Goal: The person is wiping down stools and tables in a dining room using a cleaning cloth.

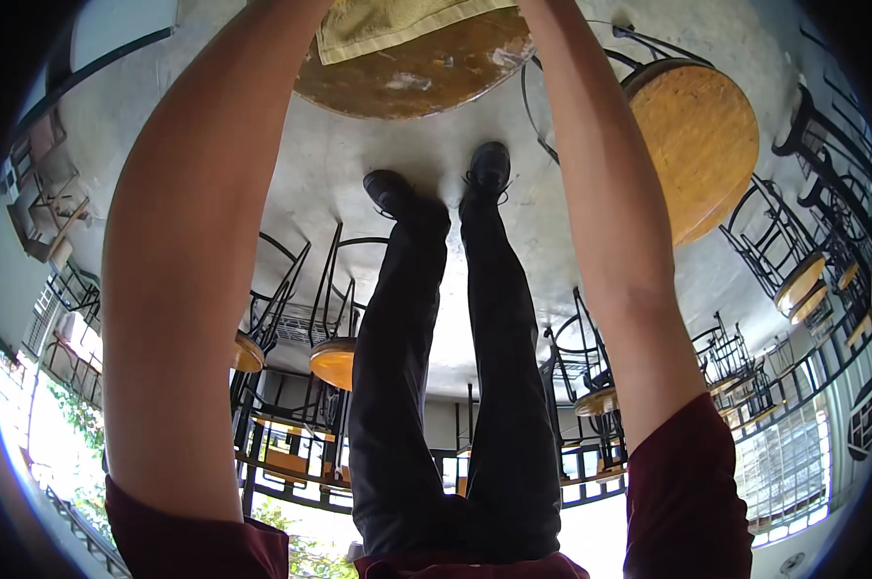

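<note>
Both my hands are out of view past the top edge; only my bare forearms and dark red sleeves show. Between the forearms, a yellowish cloth (385, 32) with a stitched hem lies over part of a round wooden top (407, 87). The varnish on this brown top is worn, with pale scuffed patches near its rim. What holds the top up is hidden. Whether either hand touches the cloth cannot be seen.
Close by on the right stands a round wooden stool (696, 137) with a black metal frame. Several similar stools (334, 362) and more metal-framed furniture (798, 282) stand farther off. My black shoes (489, 170) rest on the grey concrete floor (334, 159).
</note>
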### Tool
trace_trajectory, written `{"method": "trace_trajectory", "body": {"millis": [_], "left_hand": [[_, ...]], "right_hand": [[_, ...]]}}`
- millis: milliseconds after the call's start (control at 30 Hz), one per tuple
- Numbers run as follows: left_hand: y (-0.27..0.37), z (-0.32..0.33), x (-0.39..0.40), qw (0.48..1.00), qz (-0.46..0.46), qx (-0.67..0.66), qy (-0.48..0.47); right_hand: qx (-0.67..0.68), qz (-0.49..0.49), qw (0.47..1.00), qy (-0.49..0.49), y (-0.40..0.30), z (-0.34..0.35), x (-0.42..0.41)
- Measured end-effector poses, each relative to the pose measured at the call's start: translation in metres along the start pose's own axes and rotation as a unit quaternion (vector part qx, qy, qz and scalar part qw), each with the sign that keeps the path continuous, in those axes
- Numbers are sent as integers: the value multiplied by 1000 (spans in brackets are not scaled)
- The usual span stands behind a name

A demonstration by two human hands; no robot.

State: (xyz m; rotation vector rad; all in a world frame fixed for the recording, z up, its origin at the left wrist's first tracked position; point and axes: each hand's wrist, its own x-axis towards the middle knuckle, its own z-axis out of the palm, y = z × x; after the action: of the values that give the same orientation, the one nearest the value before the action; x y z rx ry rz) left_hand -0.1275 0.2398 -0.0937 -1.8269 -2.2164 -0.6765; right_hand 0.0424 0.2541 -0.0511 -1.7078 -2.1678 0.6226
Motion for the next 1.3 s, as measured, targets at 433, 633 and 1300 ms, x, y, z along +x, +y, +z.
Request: {"method": "trace_trajectory", "body": {"millis": [433,633,1300], "left_hand": [[70,-77,-124,988,-84,-114,-62],[30,-99,-160,985,-143,-93,-31],[-53,-110,-151,976,-89,-153,-130]], "right_hand": [[-109,-244,961,69,34,-10,-165],[-93,-252,960,-79,20,-14,-204],[-57,-235,970,-4,-34,39,-152]]}}
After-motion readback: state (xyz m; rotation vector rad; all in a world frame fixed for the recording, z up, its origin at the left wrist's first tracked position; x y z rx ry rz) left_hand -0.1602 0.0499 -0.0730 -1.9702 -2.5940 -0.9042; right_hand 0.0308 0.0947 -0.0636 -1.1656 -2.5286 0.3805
